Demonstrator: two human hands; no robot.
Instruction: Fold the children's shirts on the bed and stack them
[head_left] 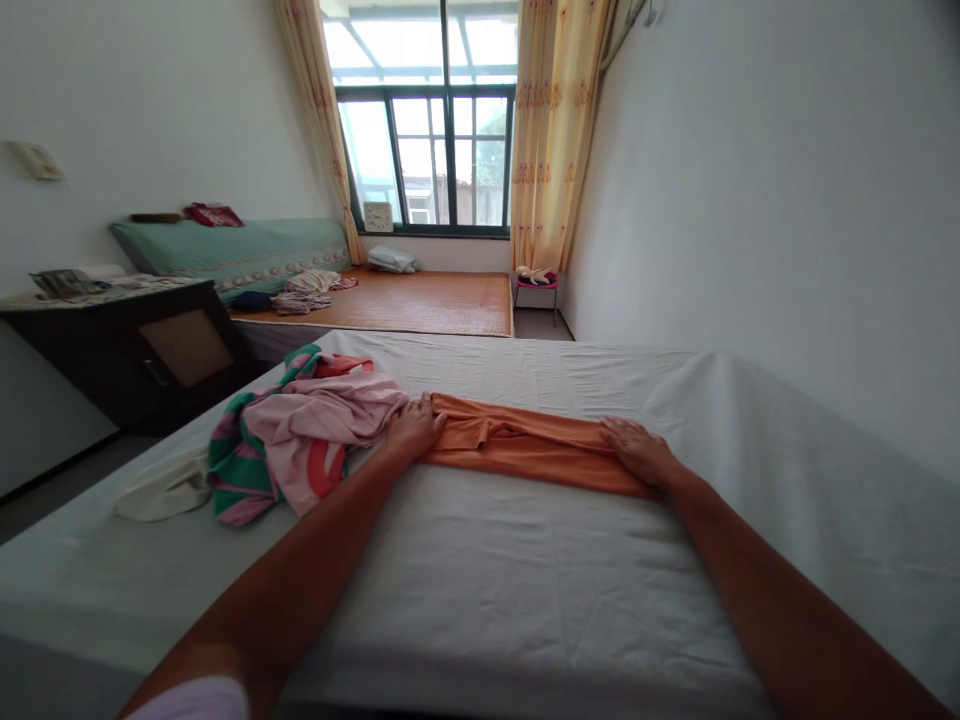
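Orange garment: the flat, folded orange cloth garment (540, 470) lies in a long band crosswise in front of me, with a smaller folded flap and a few creases along its top.
Left hand: my left hand (415, 428) rests palm down on the garment's left end, fingers stretched out rather than curled around it.
Right hand: my right hand (637, 452) lies on the garment's right end, fingers open and spread over the cloth, gripping nothing.
White sheet: a wrinkled white cloth sheet (555, 580) spreads under the garment and shows on every side of it.
Laundry heap: left of the garment, close by my left hand, sits a crumpled heap of pink, green-striped and orange-red cloth (322, 400).
Pale cloth: farther left of the garment, at the heap's outer edge, lies a flat cream-white piece of cloth (161, 488).
Matted bed: well beyond the garment stands a bed with a brown woven mat (435, 300), carrying a pale, puffy bundle (394, 260).
Stool: beyond the garment, by the wall, is a small pink-red stool (537, 284) with things on top.
Cabinet: far left of the garment stands a dark wooden cabinet (120, 350).
Window: beyond everything, behind the garment, is a dark-framed glass window (448, 160).
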